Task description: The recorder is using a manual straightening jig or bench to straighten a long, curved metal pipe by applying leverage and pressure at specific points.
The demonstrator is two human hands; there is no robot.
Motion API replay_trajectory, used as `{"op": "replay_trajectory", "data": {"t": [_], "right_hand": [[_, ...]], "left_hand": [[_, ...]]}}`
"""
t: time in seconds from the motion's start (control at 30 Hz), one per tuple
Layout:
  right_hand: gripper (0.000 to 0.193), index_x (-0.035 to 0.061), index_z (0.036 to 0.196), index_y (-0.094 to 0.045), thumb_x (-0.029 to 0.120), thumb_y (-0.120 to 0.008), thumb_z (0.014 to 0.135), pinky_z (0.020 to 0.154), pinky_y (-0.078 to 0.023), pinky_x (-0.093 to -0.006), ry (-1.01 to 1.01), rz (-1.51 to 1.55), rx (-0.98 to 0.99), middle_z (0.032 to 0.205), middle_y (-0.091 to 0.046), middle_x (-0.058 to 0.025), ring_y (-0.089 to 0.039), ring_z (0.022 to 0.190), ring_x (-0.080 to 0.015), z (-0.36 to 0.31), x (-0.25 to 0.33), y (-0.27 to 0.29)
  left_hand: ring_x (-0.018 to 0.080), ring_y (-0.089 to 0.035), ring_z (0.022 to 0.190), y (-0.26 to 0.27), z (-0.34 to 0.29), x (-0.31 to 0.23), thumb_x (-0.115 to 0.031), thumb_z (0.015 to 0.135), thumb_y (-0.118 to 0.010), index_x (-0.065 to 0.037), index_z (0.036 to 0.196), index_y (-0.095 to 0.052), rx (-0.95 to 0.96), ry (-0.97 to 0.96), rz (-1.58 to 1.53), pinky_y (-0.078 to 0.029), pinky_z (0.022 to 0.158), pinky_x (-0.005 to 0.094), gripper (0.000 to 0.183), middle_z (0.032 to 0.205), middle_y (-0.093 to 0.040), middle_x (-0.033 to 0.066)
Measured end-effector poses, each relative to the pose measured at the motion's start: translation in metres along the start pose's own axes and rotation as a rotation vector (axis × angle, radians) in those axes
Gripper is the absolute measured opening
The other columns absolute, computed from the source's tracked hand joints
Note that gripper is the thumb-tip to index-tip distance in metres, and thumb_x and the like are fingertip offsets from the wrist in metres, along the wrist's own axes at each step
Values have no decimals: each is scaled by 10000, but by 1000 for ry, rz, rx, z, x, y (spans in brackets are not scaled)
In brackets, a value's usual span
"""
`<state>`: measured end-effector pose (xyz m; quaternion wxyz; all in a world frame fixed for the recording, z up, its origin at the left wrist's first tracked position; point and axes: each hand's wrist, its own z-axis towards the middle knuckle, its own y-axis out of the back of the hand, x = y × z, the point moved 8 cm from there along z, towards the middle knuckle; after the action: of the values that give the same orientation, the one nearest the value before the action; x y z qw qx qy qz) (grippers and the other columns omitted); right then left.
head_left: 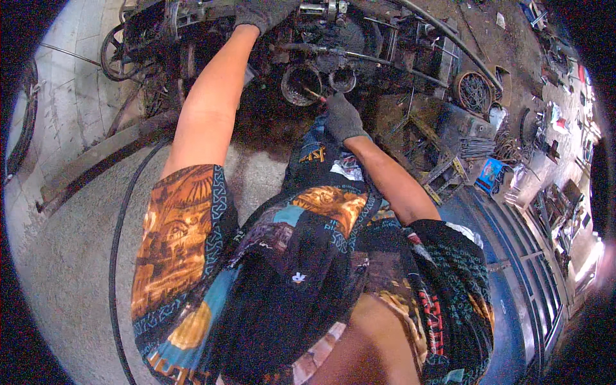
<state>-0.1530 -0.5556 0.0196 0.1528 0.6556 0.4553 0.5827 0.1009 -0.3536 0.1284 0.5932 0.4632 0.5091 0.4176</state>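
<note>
My left hand (262, 11), in a dark grey knitted glove, reaches up to a greasy black machine (212, 18). It rests on or against the machine's top parts; its fingers are hidden among the dark metal. My right hand (344, 117), gloved alike, is closed around a thin stick-like tool (316, 95) with a reddish part near the fingers. The tool's far end points into a round, open metal can (300, 85) with a grimy inside. Just right of that can is a smaller round cup (342, 80), directly above my right hand.
A metal rod (359, 56) crosses the machine above the cans. To the right stand a round bin of wire-like scrap (473, 90), a bundle of rods (476, 147) and a blue box (491, 174). A black cable (119, 237) runs along the floor at left, near a curved metal bar (96, 163).
</note>
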Motion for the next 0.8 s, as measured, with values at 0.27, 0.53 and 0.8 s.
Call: {"op": "replay_trajectory", "data": {"t": [0.27, 0.53, 0.8], "right_hand": [[247, 31, 1114, -662, 180, -592, 930, 811, -523, -473, -271, 201, 118, 1054, -669, -232, -648, 969, -433, -7, -18, -11], [274, 31, 1127, -683, 182, -572, 927, 831, -528, -464, -188, 226, 126, 1053, -684, -227, -656, 978, -419, -12, -25, -5], [243, 62, 1124, -627, 115, -535, 905, 818, -520, -514, -59, -74, 96, 980, -642, -209, -646, 948, -412, -26, 0, 14]], "left_hand": [[441, -459, 1341, -30, -6, 26, -665, 904, -498, 9, 970, -770, 133, 80, 139, -346, 1145, 506, 730, 1403, -522, 316], [372, -668, 919, -10, -2, 12, -659, 878, -533, -25, 939, -743, 150, 52, 87, -503, 861, 534, 671, 892, -708, 207], [401, -654, 978, -14, 4, 14, -601, 876, -534, -31, 1013, -732, 85, -29, 173, -474, 920, 542, 618, 987, -708, 224]]}}
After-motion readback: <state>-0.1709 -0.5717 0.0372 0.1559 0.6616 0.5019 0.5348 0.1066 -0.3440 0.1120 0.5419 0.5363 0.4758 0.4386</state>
